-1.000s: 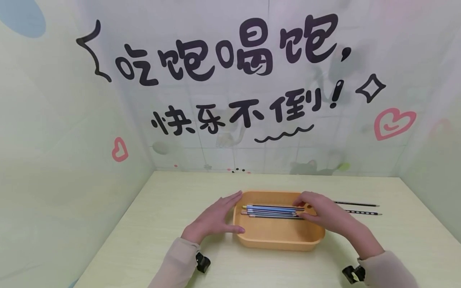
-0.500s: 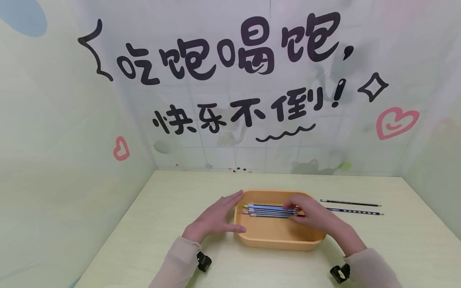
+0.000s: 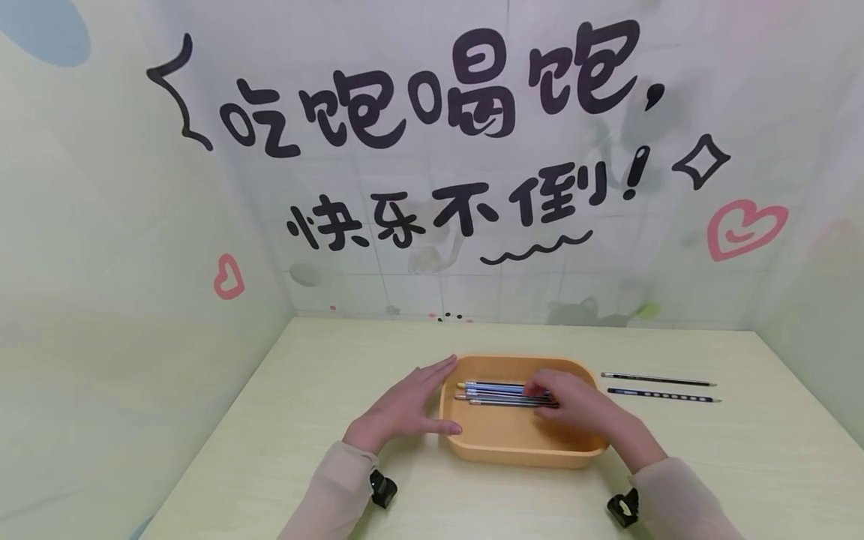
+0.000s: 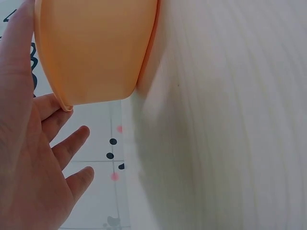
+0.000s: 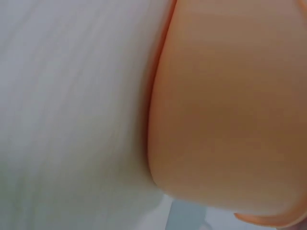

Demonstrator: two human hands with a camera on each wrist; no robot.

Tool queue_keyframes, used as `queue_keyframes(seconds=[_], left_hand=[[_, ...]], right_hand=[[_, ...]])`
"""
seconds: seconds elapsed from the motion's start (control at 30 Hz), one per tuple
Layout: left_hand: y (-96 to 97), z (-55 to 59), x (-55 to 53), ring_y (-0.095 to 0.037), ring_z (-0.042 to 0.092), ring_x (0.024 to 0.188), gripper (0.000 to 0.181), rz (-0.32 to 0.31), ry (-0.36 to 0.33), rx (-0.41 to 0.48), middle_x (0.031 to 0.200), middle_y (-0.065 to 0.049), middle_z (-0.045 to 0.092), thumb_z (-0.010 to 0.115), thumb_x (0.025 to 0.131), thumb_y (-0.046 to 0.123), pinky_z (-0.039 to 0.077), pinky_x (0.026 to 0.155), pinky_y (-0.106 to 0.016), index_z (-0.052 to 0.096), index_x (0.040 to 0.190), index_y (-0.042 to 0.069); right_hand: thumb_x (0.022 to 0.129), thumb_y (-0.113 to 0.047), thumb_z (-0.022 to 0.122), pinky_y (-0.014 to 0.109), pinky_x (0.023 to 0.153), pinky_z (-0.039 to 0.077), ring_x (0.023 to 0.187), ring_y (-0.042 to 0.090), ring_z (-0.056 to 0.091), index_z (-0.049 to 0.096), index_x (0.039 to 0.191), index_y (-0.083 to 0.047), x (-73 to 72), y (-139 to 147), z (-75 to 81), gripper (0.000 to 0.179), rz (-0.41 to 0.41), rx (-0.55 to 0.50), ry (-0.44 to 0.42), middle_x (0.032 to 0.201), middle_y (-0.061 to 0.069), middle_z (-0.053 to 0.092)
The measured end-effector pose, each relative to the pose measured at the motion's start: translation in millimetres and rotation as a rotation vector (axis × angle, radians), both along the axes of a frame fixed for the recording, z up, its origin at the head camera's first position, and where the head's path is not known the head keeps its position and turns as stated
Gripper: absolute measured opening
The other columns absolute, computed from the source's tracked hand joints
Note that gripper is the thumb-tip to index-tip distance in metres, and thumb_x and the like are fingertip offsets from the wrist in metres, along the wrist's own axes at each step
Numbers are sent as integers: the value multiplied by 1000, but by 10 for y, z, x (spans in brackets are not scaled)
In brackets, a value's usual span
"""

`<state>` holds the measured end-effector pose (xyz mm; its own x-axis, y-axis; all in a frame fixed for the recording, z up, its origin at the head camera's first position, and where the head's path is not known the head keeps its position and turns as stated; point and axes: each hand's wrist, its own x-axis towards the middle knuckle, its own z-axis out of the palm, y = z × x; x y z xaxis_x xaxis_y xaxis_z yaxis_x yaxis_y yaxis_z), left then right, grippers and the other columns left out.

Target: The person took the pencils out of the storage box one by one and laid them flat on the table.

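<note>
An orange plastic basket sits on the table, with several pencils lying side by side inside. My left hand spans the basket's left end, thumb near the front and fingers toward the back corner. In the left wrist view, the fingers of that left hand are spread, some touching the rim of the basket. My right hand reaches into the basket from the right, its curled fingers and thumb closing around the pencils' right part, which they hide. The right wrist view mostly shows the basket's outer wall.
Two more pencils lie on the table right of the basket: a thin dark pencil behind and a dark-blue pencil with white spots in front. A printed cloth backdrop encloses the table at the back and sides.
My right hand has slid left along the pencils inside the basket, uncovering the two pencils on the table. The left hand and the basket have stayed in place.
</note>
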<state>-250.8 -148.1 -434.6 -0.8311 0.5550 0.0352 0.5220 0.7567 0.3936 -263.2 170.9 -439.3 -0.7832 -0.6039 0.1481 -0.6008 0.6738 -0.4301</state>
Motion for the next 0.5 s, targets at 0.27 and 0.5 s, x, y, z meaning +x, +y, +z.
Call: queue_keyframes(seconds=[0.27, 0.5], left_hand=[[5, -3, -1, -26, 26, 154, 109, 7, 1, -6, 168, 4, 19, 74, 77, 64, 23, 128, -49, 21, 160, 18], [10, 3, 13, -25, 25, 154, 109, 12, -4, -8, 168, 4, 19, 74, 77, 64, 22, 128, -48, 21, 161, 19]], right_hand=[[86, -11, 76, 25, 74, 53, 83, 7, 52, 67, 101, -15, -4, -56, -6, 18, -23, 51, -43, 92, -9, 62], [85, -7, 76, 22, 70, 52, 80, 7, 51, 67, 97, -17, 22, -97, -30, 18, -29, 75, -28, 89, -9, 61]])
